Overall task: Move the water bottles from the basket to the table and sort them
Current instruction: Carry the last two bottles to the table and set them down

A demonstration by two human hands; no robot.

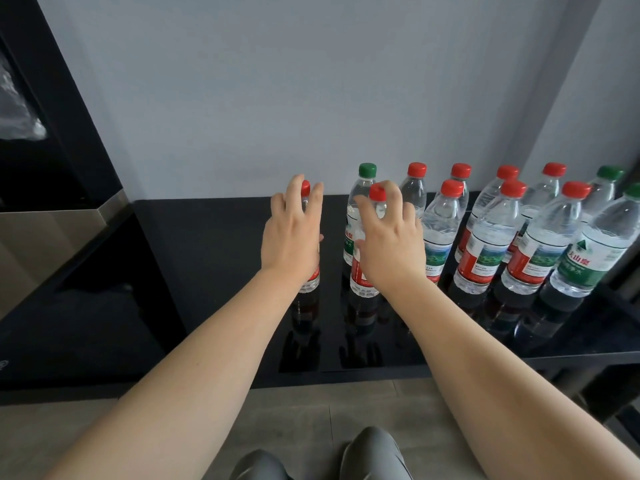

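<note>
Left hand: grip open, fingers straight and splayed either side of the cap of the left bottle, palm in front of its body. Right hand: fingers bent round the shoulder of the right bottle, cap poking up between them. Can't tell whether that grip is actually clamped or just resting, since the palm hides the contact.

Both bottles stand upright on the bench, near its middle, left of the main group. A green-cap bottle stands just behind the right bottle. Basket not in view.

Step, as read: placing or nudging two red-caps into position, so the transfer looks mostly done and sorting is what's in hand. Colours are not yet grouped: one green-cap sits at the group's left end, two more at the far right, red-caps between.

Next move probably needs:
- a firm grip low on the body, not the neck
- a lift rather than a slide, because the neighbours are close and tall enough to topple

Materials: clear thin plastic with ribbed walls, full of water, likely squashy under pressure. Screw caps are ridged. Labels are glossy wrap, red or green. The bench is black and mirror-gloss, hard, probably slippery.
</note>
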